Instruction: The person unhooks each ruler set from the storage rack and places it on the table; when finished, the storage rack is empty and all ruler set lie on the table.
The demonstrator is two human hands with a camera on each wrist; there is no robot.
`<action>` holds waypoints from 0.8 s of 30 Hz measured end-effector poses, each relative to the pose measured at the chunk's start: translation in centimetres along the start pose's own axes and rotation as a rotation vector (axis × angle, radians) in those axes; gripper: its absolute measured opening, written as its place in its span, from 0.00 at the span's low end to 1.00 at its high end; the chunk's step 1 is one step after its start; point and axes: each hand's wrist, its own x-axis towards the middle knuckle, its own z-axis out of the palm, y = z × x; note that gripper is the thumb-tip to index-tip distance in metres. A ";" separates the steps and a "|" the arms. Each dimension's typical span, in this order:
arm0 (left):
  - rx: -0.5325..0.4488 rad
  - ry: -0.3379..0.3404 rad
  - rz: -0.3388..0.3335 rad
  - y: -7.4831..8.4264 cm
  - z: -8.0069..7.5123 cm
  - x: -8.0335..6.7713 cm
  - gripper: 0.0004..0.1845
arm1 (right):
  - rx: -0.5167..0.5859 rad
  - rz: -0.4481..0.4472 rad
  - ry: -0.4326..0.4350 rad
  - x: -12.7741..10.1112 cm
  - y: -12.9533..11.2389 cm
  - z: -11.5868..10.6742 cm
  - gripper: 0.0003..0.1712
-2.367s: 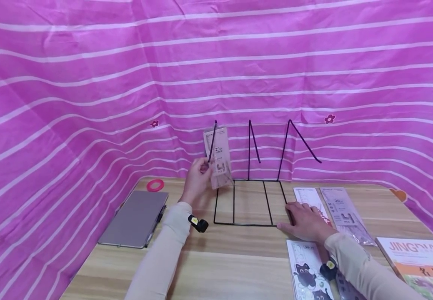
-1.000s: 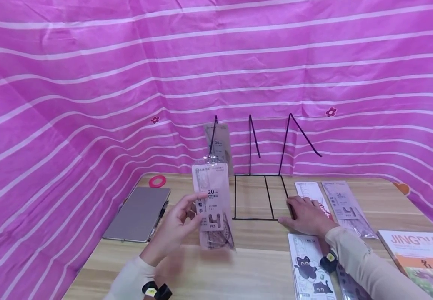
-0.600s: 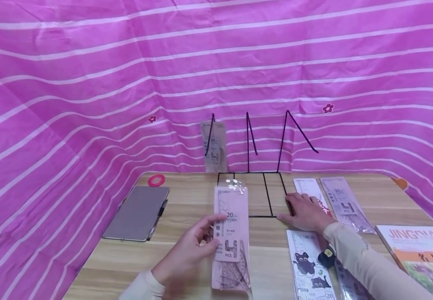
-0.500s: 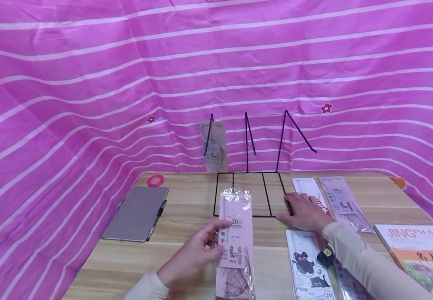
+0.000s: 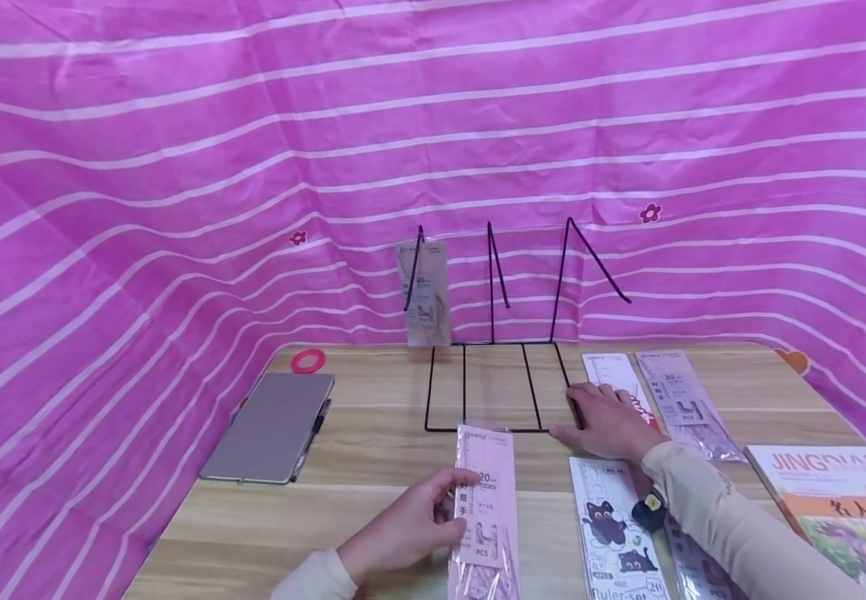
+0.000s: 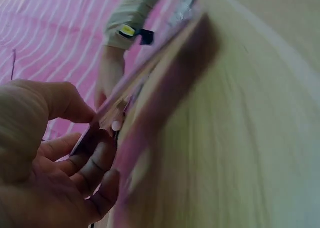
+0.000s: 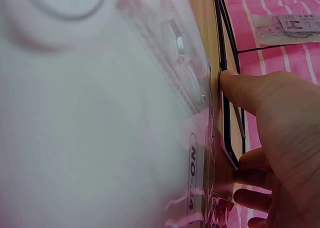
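Note:
My left hand (image 5: 412, 521) pinches the left edge of a pink ruler-set packet (image 5: 487, 508) between thumb and fingers. In the left wrist view this packet (image 6: 145, 68) is edge-on, held above the table with its shadow below. At the back of the table stands a black wire rack (image 5: 496, 430) with three upright prongs. A similar ruler-set packet (image 5: 427, 300) hangs on its left prong. My right hand (image 5: 611, 421) holds the front right corner of the rack's base, thumb on the front bar and fingers at the side bar (image 7: 227, 113).
Right of the rack lie two packets, one white (image 5: 613, 371), one purple (image 5: 683, 400). Nearer are a cat-print ruler set (image 5: 613, 525) and another packet (image 5: 695, 558) partly under my right arm. A book (image 5: 838, 500), grey notebook (image 5: 271, 425) and pink ring (image 5: 308, 361) also lie on the table.
My left hand left the hanging packet at the rack, came nearer with the second packet, and has since shifted it right and lower. My right hand stays on the rack corner.

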 end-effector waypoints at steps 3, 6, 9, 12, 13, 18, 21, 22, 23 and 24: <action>0.182 -0.009 0.004 -0.1 0.2 0.0 0.26 | -0.005 0.000 -0.003 0.0 0.0 0.0 0.52; 0.438 -0.011 0.013 0.0 0.2 -0.1 0.25 | -0.004 0.005 -0.010 -0.1 0.0 0.0 0.53; 0.645 -0.010 0.043 0.2 0.2 -0.2 0.26 | 0.001 0.005 -0.009 -0.1 -0.1 0.0 0.53; 0.694 -0.012 0.056 0.2 -0.1 -0.2 0.26 | 0.000 0.007 -0.005 -0.1 -0.1 0.1 0.53; 0.686 -0.007 0.059 0.2 -0.2 -0.2 0.25 | -0.001 0.006 -0.005 -0.1 -0.1 0.1 0.53; 0.482 0.063 0.086 -0.3 -1.2 0.1 0.22 | -0.008 -0.021 0.013 0.0 -0.3 0.0 0.52; 0.311 0.113 0.100 -0.6 -2.1 0.5 0.16 | -0.009 -0.033 0.024 0.0 -0.2 0.0 0.52; 0.269 0.129 0.101 -0.6 -2.4 0.7 0.15 | -0.009 -0.032 0.025 0.0 -0.2 0.0 0.52; 0.233 0.147 0.094 -0.7 -2.7 0.9 0.14 | -0.011 -0.031 0.025 -0.1 -0.2 0.0 0.52; 0.213 0.167 0.090 -0.8 -3.0 1.1 0.14 | -0.010 -0.029 0.025 -0.1 -0.2 0.0 0.52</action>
